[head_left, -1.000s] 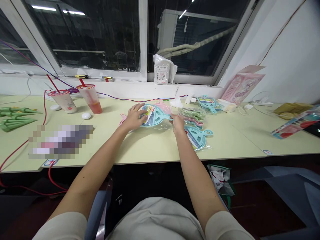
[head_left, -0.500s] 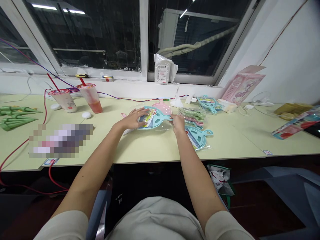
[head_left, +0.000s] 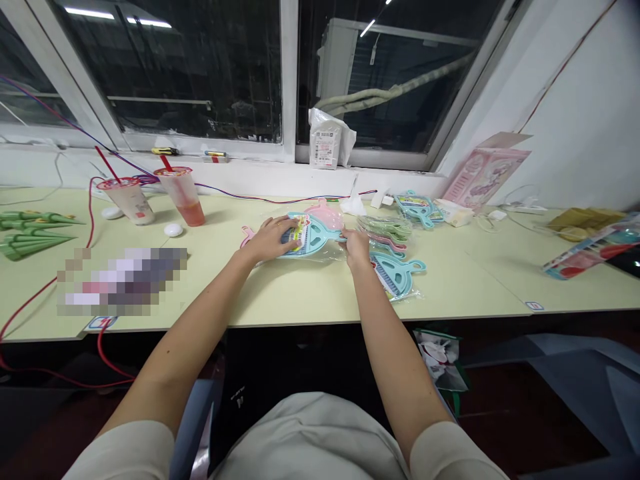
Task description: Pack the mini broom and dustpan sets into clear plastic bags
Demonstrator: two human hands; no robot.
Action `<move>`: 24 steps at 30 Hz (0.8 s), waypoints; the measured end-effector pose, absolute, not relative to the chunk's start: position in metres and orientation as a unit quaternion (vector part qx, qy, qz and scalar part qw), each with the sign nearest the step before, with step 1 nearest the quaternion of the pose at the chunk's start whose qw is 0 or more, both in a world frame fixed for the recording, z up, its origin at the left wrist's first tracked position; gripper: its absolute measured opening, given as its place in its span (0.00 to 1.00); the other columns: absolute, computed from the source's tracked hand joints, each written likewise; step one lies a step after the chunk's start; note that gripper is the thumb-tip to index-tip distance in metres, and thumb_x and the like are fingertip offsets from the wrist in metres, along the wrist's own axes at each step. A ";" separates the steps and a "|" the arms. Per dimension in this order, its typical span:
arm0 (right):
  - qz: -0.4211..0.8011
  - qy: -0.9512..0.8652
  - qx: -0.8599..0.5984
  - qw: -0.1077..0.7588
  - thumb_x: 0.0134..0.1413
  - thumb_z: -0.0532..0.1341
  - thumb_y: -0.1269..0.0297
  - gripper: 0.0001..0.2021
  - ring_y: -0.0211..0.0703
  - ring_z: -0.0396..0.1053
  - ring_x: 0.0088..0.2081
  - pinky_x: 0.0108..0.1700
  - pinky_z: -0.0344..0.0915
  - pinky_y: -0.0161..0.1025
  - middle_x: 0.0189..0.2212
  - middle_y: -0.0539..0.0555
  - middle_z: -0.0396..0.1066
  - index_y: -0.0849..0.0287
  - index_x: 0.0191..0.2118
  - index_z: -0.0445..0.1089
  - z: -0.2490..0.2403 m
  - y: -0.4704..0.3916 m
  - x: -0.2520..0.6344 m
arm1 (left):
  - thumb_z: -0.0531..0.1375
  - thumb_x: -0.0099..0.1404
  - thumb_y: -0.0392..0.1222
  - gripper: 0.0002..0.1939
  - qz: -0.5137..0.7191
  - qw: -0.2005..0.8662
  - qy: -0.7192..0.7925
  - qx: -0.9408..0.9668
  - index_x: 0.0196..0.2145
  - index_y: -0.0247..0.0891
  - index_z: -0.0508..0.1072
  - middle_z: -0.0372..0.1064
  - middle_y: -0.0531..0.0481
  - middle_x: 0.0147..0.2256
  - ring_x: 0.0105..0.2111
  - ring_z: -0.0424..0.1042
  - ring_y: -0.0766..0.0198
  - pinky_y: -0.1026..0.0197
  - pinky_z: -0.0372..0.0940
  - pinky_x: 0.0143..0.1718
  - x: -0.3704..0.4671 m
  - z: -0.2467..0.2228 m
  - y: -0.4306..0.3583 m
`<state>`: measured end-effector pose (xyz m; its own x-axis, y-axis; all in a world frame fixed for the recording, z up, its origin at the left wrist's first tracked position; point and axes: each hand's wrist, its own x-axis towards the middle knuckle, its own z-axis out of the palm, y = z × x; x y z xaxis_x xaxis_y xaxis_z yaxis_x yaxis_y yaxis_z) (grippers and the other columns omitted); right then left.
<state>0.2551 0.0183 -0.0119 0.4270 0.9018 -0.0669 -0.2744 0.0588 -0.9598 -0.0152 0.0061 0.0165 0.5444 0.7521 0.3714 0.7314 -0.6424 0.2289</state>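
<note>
A light-blue toy dustpan point(head_left: 316, 236), packed in a clear bag with a brush and a printed card, lies on the table in front of me. My left hand point(head_left: 273, 239) rests on its left part with the fingers spread over the card. At the other end, my right hand point(head_left: 356, 247) is closed round the dustpan's handle. Behind it a pink dustpan point(head_left: 326, 213) shows in part. Just right of my right hand lies another bagged blue dustpan point(head_left: 399, 274), below a pile of green, pink and blue bagged pieces point(head_left: 385, 230).
Two drink cups point(head_left: 183, 197) with red straws stand at the back left, near a white round object point(head_left: 173, 230). Green cones point(head_left: 35, 240) lie far left. More bagged blue dustpans point(head_left: 419, 208) and a pink box point(head_left: 487, 170) are at the back right. A red cable point(head_left: 30, 303) crosses the left edge.
My left hand has slid slightly right over the bagged dustpan, uncovering a pink handle at its left. The right hand keeps its hold in the same place.
</note>
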 end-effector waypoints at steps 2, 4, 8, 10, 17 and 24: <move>0.443 -0.299 -0.523 0.664 0.52 0.67 0.72 0.07 0.35 0.69 0.25 0.27 0.68 0.31 0.22 0.49 0.72 0.61 0.25 0.74 -0.012 0.019 0.255 | 0.56 0.71 0.66 0.34 0.235 0.021 0.425 0.874 0.66 0.45 0.69 0.66 0.44 0.68 0.72 0.55 0.46 0.41 0.48 0.73 -0.013 0.016 0.006; 0.442 -0.299 -0.521 0.666 0.52 0.67 0.73 0.07 0.34 0.68 0.24 0.27 0.68 0.31 0.22 0.49 0.72 0.61 0.25 0.74 -0.012 0.019 0.254 | 0.57 0.70 0.66 0.34 0.245 0.022 0.431 0.868 0.65 0.44 0.70 0.66 0.42 0.67 0.71 0.57 0.46 0.42 0.49 0.72 -0.012 0.015 0.006; 0.437 -0.301 -0.524 0.666 0.52 0.67 0.73 0.06 0.35 0.68 0.24 0.27 0.67 0.31 0.21 0.49 0.71 0.62 0.25 0.74 -0.011 0.018 0.253 | 0.59 0.68 0.66 0.35 0.255 0.038 0.455 0.852 0.64 0.43 0.72 0.66 0.40 0.67 0.70 0.59 0.45 0.42 0.51 0.72 -0.008 0.012 0.007; 0.437 -0.303 -0.525 0.665 0.51 0.67 0.72 0.06 0.35 0.68 0.24 0.27 0.67 0.31 0.21 0.48 0.71 0.61 0.25 0.74 -0.011 0.018 0.253 | 0.56 0.71 0.65 0.34 0.250 0.049 0.458 0.852 0.65 0.43 0.72 0.65 0.41 0.67 0.70 0.58 0.45 0.42 0.50 0.72 -0.009 0.013 0.008; 0.443 -0.293 -0.526 0.664 0.51 0.67 0.72 0.04 0.34 0.69 0.25 0.27 0.67 0.30 0.22 0.48 0.72 0.61 0.27 0.74 -0.011 0.018 0.254 | 0.54 0.72 0.64 0.40 0.188 0.117 0.412 0.884 0.76 0.48 0.58 0.48 0.51 0.77 0.77 0.42 0.47 0.45 0.39 0.76 -0.020 0.028 0.004; 0.437 -0.300 -0.530 0.662 0.51 0.67 0.73 0.05 0.35 0.70 0.24 0.28 0.68 0.32 0.22 0.48 0.72 0.62 0.26 0.74 -0.009 0.016 0.252 | 0.56 0.69 0.69 0.46 0.171 0.085 0.436 0.879 0.76 0.43 0.58 0.50 0.43 0.76 0.76 0.43 0.40 0.39 0.41 0.75 -0.014 0.020 0.002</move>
